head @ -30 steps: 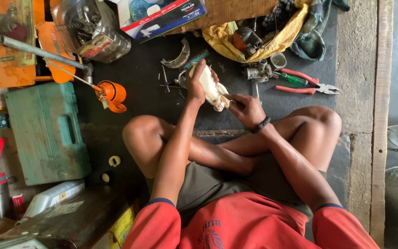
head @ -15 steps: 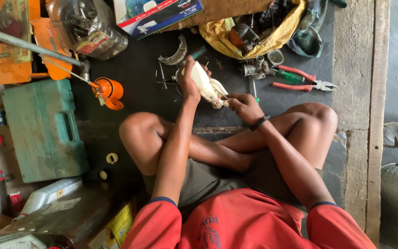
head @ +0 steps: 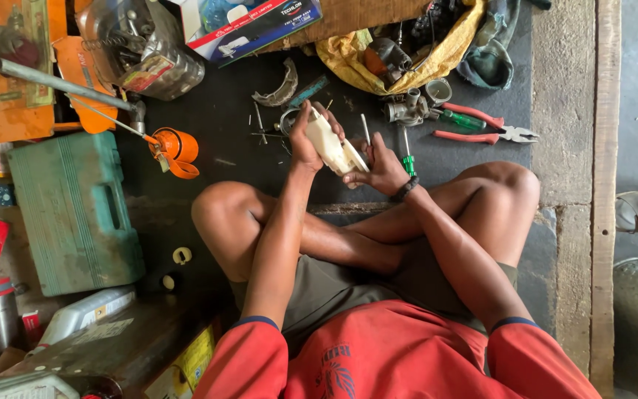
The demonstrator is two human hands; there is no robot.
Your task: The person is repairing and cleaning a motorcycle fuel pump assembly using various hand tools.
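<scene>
One cream plastic part [head: 330, 144] sits in the middle of the scene, above the crossed legs. The left hand [head: 306, 140] has its grip closed around it; the right hand [head: 382, 166] pinches its near end. One pair of red-handled pliers [head: 481, 129] lies to the right, one green case [head: 75, 210] to the left.

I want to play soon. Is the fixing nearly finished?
Can't say nearly. Done: tools and parts lie spread on the mat. In hand: left hand grips a white part, right hand works its end. Left: metal parts and pliers lie unused.
</scene>
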